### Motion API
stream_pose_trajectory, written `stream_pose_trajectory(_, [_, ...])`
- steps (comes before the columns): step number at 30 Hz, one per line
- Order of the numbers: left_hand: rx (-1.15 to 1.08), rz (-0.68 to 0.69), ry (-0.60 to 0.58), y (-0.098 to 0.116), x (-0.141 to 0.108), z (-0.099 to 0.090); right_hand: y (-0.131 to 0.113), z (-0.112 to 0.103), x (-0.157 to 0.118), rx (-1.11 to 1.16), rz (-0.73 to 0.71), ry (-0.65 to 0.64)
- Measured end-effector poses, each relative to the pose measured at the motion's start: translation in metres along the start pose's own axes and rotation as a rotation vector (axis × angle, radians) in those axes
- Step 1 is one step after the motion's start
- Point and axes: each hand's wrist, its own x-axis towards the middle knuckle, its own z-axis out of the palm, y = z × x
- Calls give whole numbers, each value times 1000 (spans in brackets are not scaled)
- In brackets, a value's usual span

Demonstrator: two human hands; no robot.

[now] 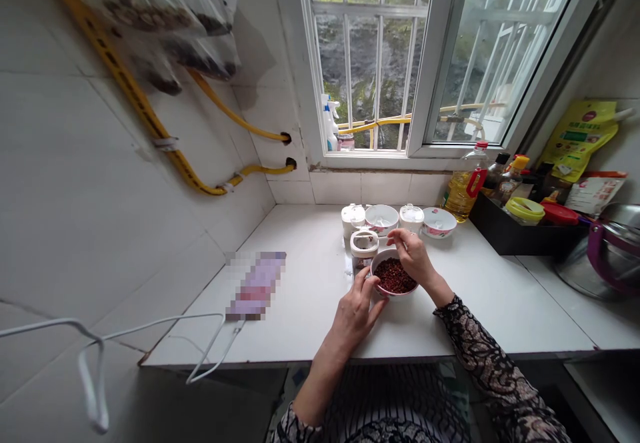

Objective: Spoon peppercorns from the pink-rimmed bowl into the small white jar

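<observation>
A white bowl (384,255) with a pink outer pattern stands on the counter, holding many small dark-red beans or kernels (395,276). My left hand (356,302) grips its near-left rim, thumb on the near side. Above the bowl's far edge is my right hand (411,255), its fingers drawn together in a pinch; whatever lies between them is too small or hidden to name. Just beyond the bowl, to the left, sits an open white container (364,243) with some dark bits visible inside.
Two lidded white containers (353,214) and two patterned bowls (440,222) line the back. An oil bottle (465,186) and a black condiment box (500,230) stand right, beside a metal pot (595,263). A white wire rack (205,356) projects at the left front.
</observation>
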Motion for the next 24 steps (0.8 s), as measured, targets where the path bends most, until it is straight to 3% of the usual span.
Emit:
stream_pose_trajectory(3, [-2,0,2,0,0,1,-1,2,-2,-186,-198,-67])
stream_pose_trajectory(5, [0,0,4,0,0,1,-2,2,-2,-211,-243,-54])
stream_pose_trajectory(9, [-2,1,0,0,0,1,-3,-7,-2,-148,-171,46])
stream_pose_trajectory(12, [-12,-6,-7,0,0,0,-2,-16,-2,-115,-92,51])
stream_pose_trajectory(19, [-4,-3,3,0,0,1,5,-21,-3,-353,-135,-135])
stream_pose_trajectory(24, [0,-6,0,-1,-1,2,4,-9,-5,-283,-6,-296])
